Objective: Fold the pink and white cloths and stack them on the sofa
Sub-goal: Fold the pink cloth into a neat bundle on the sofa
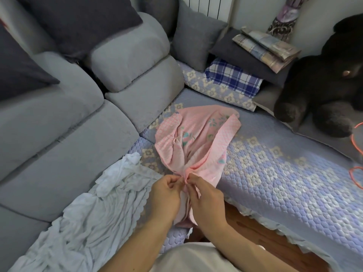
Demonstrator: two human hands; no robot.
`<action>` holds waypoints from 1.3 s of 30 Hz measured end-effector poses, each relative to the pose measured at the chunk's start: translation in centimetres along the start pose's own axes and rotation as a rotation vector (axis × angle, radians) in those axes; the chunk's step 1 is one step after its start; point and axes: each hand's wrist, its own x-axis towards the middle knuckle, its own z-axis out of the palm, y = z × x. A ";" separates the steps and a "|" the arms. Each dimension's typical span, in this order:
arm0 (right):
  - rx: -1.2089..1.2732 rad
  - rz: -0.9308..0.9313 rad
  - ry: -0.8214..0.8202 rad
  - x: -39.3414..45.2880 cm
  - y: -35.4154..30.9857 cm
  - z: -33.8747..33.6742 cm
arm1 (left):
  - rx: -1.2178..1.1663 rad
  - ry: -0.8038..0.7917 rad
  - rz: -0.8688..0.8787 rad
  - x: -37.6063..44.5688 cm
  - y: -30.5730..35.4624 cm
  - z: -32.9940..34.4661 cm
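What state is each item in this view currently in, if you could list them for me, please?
pink cloth: bunched, unfolded, near edge gathered in both hands
white cloth: crumpled, unfolded, lying on the sofa
left hand: pinching the pink cloth
right hand: pinching the pink cloth
blue plaid cloth: folded, under a dark cushion
pale checked cloth: folded, on top of that cushion

Past my grip and to its left, the grey sofa [64, 118] turns a corner, dark cushions [78, 22] leaning on its back. A lilac quilted cover [284, 173] spreads rightward from where I hold. Below my wrists shows wooden floor [259, 234]; a white radiator [206, 5] stands far beyond.
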 end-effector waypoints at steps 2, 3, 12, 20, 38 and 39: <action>-0.061 -0.094 -0.014 0.0 0.4 0.1 | 0.003 0.011 -0.019 0.1 0.2 0.0; -0.102 -0.151 -0.016 0.1 0.4 0.0 | -0.039 0.005 -0.050 0.1 0.2 -0.1; -0.178 -0.343 -0.026 0.6 0.1 0.7 | -0.363 -0.008 -0.283 0.4 0.8 -0.3; 0.412 0.195 -0.334 2.7 -0.8 -0.6 | -0.326 -0.079 -0.417 3.8 2.2 1.2; 0.195 0.591 -0.443 -1.7 10.4 0.5 | 0.416 -0.483 0.347 6.9 16.0 2.3; 0.205 0.546 -0.397 -0.8 10.1 0.6 | 0.388 -0.500 0.334 6.6 17.4 2.7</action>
